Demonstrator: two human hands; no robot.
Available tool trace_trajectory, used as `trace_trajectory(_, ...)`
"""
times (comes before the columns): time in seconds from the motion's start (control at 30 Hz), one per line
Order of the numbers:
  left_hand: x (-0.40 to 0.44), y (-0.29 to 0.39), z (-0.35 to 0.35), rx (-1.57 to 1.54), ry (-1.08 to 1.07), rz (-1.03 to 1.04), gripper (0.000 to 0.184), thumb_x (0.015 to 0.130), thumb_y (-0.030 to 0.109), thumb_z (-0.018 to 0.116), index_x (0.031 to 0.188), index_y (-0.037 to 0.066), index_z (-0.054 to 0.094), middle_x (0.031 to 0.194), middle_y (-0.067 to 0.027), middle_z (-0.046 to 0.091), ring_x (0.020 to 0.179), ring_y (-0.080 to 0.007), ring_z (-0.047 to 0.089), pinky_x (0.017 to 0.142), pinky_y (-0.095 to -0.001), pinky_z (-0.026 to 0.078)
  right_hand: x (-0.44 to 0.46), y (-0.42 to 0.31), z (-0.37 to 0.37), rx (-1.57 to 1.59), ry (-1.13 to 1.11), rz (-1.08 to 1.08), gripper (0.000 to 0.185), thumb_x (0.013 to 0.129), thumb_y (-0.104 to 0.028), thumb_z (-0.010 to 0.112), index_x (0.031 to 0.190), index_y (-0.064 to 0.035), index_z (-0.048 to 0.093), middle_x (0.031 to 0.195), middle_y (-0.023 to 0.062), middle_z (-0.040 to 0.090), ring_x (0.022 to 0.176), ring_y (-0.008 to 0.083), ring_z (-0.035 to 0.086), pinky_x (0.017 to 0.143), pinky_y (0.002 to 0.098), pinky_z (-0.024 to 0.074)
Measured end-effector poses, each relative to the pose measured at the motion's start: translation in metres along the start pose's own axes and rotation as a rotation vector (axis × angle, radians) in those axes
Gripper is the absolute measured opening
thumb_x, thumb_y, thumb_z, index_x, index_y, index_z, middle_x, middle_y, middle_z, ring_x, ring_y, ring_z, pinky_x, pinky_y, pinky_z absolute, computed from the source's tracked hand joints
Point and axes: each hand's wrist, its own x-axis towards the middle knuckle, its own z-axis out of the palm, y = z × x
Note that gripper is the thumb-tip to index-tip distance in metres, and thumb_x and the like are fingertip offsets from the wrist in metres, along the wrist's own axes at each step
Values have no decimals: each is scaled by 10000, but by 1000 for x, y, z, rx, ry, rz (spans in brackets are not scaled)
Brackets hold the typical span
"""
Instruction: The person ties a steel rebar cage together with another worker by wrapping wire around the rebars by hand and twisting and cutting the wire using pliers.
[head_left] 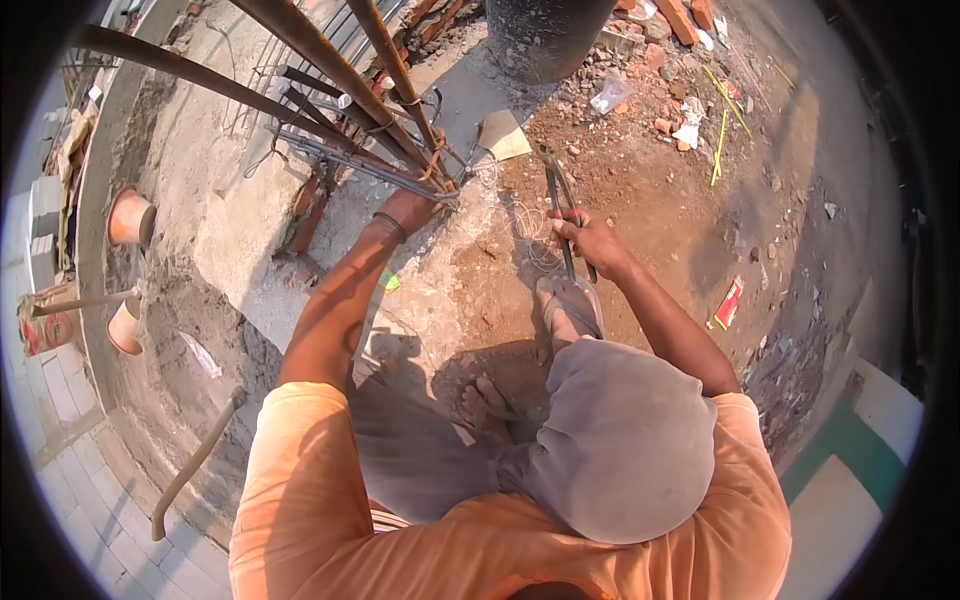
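A bundle of rusty steel rebar [335, 75] slants in from the upper left, tied with wire near its lower end. My left hand [408, 209] is closed at that lower end, against the thinner rods, its fingertips partly hidden by the steel. In my right hand [594, 246] is a pair of long-handled pincers [552, 182], its dark jaws pointing away from me. The pincers are apart from the rebar. Loose thin tying wire [527, 222] lies on the soil between my hands.
A dark round container [545, 45] stands ahead, with broken bricks [678, 20] and litter to its right. Orange pots [130, 217] and a wooden handle [198, 465] are on the left. My sandalled foot [570, 310] is below the pincers.
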Motion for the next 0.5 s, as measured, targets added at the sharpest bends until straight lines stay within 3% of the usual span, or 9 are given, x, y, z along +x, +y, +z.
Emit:
trace_trajectory(0.07, 0, 6, -2, -34, 34, 15, 291, 859, 222, 616, 1104, 65, 617, 1045, -212, 636, 974, -404, 597, 830, -450, 497, -23, -18, 16, 41, -261, 178, 173, 931, -130, 559, 1047, -3, 579, 833, 51, 659, 736, 117, 599, 535, 285, 445)
trace_trajectory(0.17, -1, 10, -11, -39, 55, 83, 297, 862, 236, 619, 1106, 67, 616, 1052, -212, 635, 976, -407, 595, 829, -450, 495, -21, -2, 52, 128, -459, 261, 194, 919, -91, 562, 1082, 15, 566, 888, 69, 663, 753, 140, 618, 562, 275, 520)
trace_trajectory(0.27, 0, 12, -12, -99, 15, 50, 307, 858, 248, 628, 1106, 68, 613, 1059, -210, 632, 971, -411, 591, 828, -454, 492, -18, 9, 76, 272, -484, 361, 271, 891, -43, 570, 1142, 51, 531, 963, 97, 655, 759, 196, 632, 659, 324, 602)
trace_trajectory(0.3, -2, 11, -8, -86, 6, 18, 307, 860, 253, 624, 1104, 66, 612, 1057, -209, 633, 967, -410, 592, 825, -456, 492, -15, 11, 78, 335, -547, 387, 372, 850, 26, 555, 1218, 38, 502, 1104, 127, 593, 884, 231, 615, 764, 356, 614)
trace_trajectory(0.37, 0, 8, -4, -51, -13, -38, 310, 864, 262, 617, 1100, 61, 609, 1051, -207, 634, 961, -408, 594, 820, -461, 491, -16, 17, 86, 378, -529, 332, 444, 828, 47, 537, 1267, 19, 479, 1171, 134, 539, 989, 237, 576, 779, 359, 608)
trace_trajectory(0.43, 3, 0, 1, -49, 58, 48, 315, 871, 277, 604, 1098, 59, 603, 1043, -212, 634, 952, -408, 598, 807, -471, 493, -14, 19, 91, 396, -521, 304, 540, 793, 63, 531, 1321, -18, 451, 1254, 135, 451, 1131, 246, 497, 835, 366, 591)
trace_trajectory(0.5, 0, -2, 4, -35, 44, 33, 303, 878, 272, 600, 1106, 72, 604, 1043, -205, 636, 953, -399, 602, 800, -461, 494, -7, 29, 94, 398, -534, 269, 538, 796, 52, 538, 1321, -19, 446, 1249, 132, 458, 1113, 253, 510, 856, 366, 582)
